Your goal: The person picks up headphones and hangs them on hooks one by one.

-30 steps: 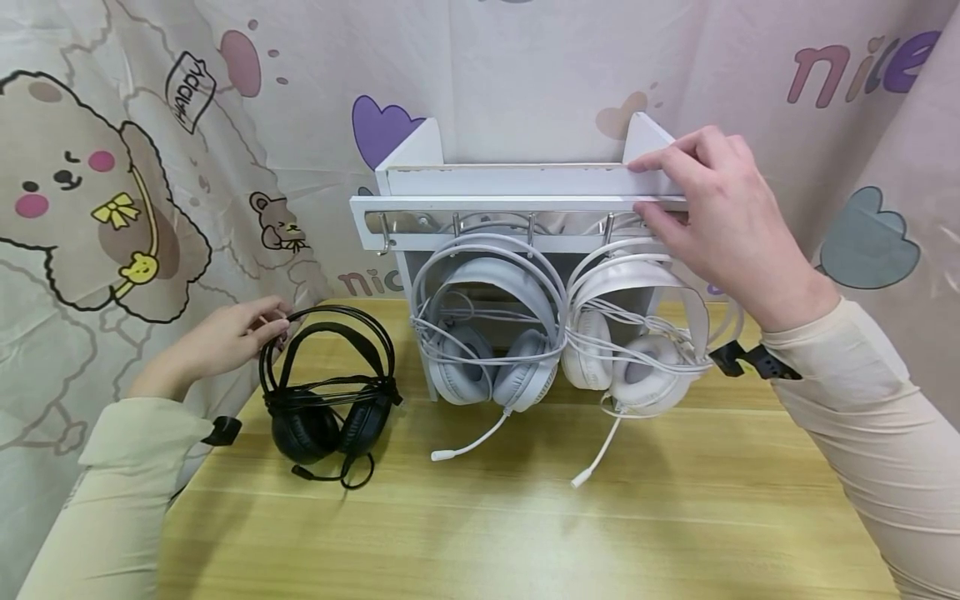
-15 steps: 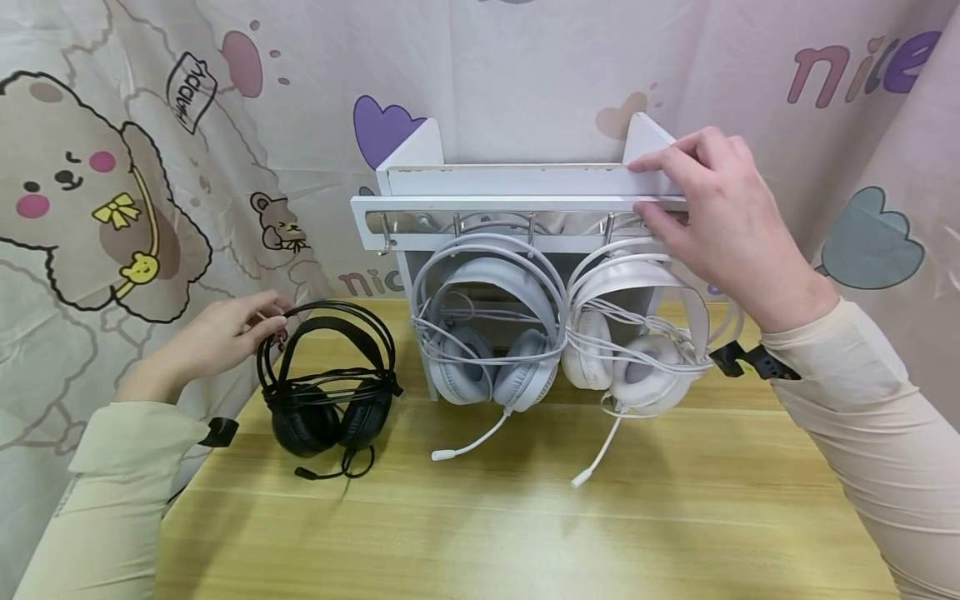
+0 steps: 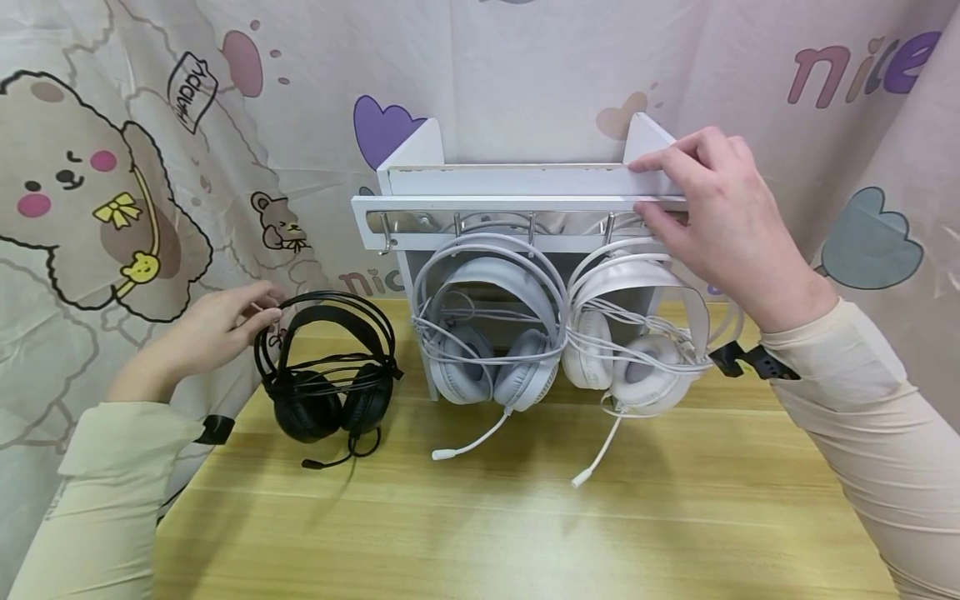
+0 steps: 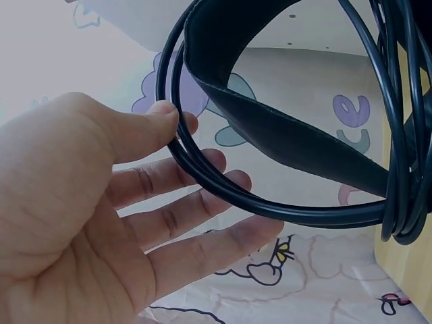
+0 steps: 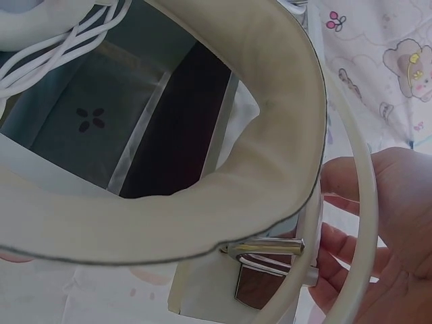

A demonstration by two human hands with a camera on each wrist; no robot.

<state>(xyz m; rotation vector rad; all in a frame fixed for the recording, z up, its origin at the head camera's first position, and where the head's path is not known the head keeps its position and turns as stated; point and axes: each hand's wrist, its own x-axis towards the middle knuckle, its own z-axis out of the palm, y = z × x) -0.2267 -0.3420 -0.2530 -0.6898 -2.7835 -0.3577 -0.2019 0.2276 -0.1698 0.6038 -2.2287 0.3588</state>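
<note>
My left hand (image 3: pixel 217 332) pinches the thin outer tubes of a black headset (image 3: pixel 366 400) between thumb and index finger. In the left wrist view the other fingers of that hand (image 4: pixel 101 196) lie spread behind the tubes. The headset's cable is wound round its earcups, and its mic points down. At the right end of a white hook rack (image 3: pixel 510 179), my right hand (image 3: pixel 731 221) grips the upper rail. From the rack's hooks hang a grey-white headset (image 3: pixel 491 279) and a white headset (image 3: pixel 648 375), each with a wound cable and a lowered mic.
The rack stands at the back of a wooden table (image 3: pixel 480 517). A metal hook (image 3: pixel 385 233) at its left end holds nothing. Printed curtains (image 3: pixel 525 83) close off the back and both sides.
My left hand has raised the black headset a little, and its mic has swung slightly right. The right hand and the rack have stayed in place.
</note>
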